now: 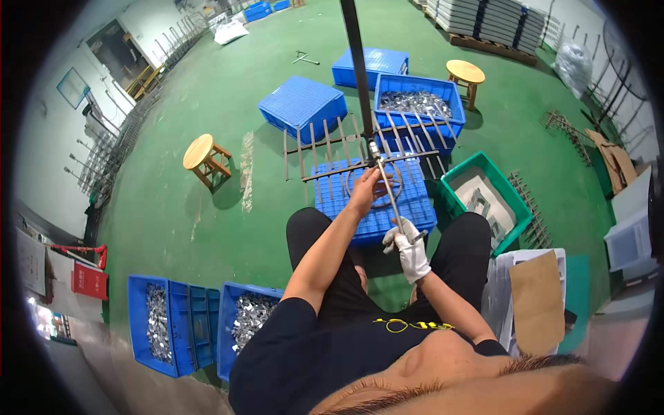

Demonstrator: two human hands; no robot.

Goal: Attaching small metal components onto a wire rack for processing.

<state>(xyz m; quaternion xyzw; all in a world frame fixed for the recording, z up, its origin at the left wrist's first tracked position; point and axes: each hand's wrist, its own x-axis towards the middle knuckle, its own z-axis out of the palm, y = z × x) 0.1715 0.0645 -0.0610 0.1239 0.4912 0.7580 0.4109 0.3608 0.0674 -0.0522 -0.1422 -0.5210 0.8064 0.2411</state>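
My right hand (409, 254), in a white glove, is closed round the handle end of a T-handle wrench (392, 196), a long thin metal shaft with a short crossbar. My bare left hand (365, 192) is at the upper part of the shaft, its fingers curled against it; their exact grip is partly hidden. The shaft's far end meets a shiny fitting (374, 149) on a dark metal rack (325, 142), which has a tall post and two rows of prongs. Under the rack is an upturned blue crate (332, 197) with a dark ring (349, 181) over it.
A green bin (451, 178) with metal brackets stands right of the crate. Blue crates of small metal parts stand beyond the rack (453, 135) and at lower left (181, 325). Wooden stools stand left (200, 147) and far right (465, 70). Brown cardboard (538, 301) lies at my right.
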